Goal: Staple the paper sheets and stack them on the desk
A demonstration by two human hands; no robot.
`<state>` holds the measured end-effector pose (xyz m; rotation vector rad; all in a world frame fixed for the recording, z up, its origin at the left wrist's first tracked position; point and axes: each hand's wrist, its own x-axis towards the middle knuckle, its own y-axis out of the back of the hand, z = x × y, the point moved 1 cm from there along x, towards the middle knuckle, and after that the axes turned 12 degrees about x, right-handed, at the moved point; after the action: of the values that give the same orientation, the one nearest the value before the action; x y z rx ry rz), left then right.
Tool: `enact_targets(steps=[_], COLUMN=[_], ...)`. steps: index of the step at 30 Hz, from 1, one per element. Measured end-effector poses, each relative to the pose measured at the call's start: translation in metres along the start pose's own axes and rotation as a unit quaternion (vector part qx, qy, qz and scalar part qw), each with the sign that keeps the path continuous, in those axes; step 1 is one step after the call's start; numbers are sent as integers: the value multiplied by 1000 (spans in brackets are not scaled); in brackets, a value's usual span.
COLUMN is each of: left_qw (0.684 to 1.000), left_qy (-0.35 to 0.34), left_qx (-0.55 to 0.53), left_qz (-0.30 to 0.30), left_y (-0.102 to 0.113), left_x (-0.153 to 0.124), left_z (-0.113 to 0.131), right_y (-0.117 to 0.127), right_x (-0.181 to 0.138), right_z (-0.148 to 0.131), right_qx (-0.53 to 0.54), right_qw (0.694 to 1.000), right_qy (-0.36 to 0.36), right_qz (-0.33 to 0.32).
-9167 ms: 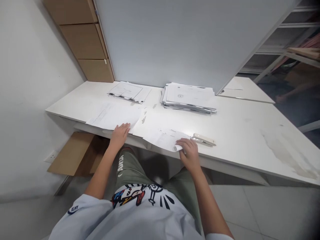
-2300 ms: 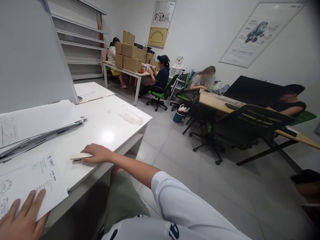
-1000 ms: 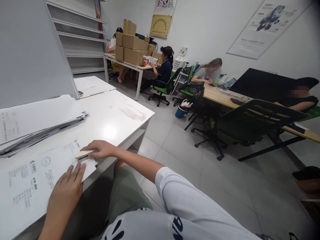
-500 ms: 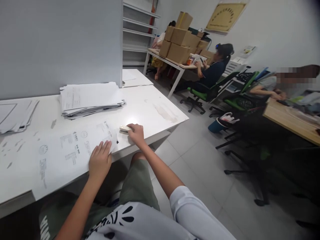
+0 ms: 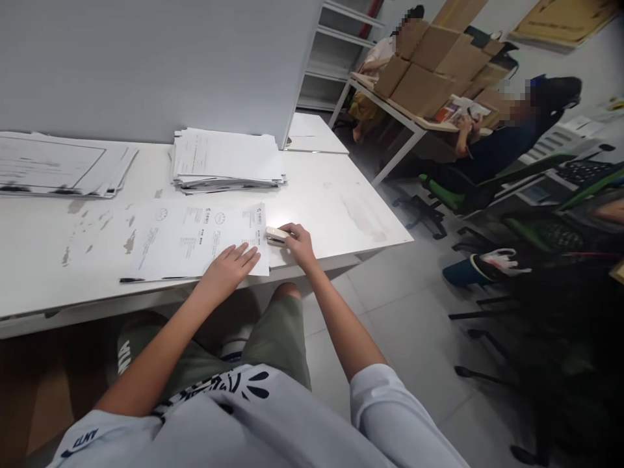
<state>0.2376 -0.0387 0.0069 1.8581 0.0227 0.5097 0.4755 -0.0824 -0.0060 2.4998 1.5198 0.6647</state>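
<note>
A printed sheaf of papers [image 5: 190, 242] lies on the white desk [image 5: 341, 214] in front of me. My left hand [image 5: 230, 266] rests flat on its near right corner, fingers stretched out. My right hand [image 5: 299, 243] is closed over a cream stapler [image 5: 275, 235] at the papers' right edge.
A thick paper stack [image 5: 224, 159] and a second stack [image 5: 58, 166] lie further back, against a grey partition [image 5: 146, 65]. Paper scraps dot the desk's left part. To the right stand green office chairs [image 5: 487, 188] and a table with cardboard boxes [image 5: 433, 71], where other people sit.
The view has swung left, back toward the desk. My right hand stays on the stapler at the papers' edge and my left hand still lies on the papers.
</note>
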Motion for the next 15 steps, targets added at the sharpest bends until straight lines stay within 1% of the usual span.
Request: enact_targets(steps=[4, 6, 9, 12, 15], left_qw=[1000, 1000, 999, 999, 999], left_qy=[-16, -20, -31, -46, -50], left_qx=[-8, -14, -16, -11, -5], left_qz=[8, 13, 16, 18, 14], left_y=[2, 0, -2, -3, -6], left_x=[1, 4, 10, 17, 20], left_z=[2, 3, 7, 13, 20], right_y=[1, 1, 1, -1, -5], right_x=[0, 0, 1, 0, -4], right_z=[-2, -3, -4, -7, -8], right_qx=[9, 5, -21, -42, -61], right_qw=[1000, 1000, 997, 993, 990], right_qy=[7, 15, 56, 106, 127], right_qz=[-7, -21, -48, -25, 1])
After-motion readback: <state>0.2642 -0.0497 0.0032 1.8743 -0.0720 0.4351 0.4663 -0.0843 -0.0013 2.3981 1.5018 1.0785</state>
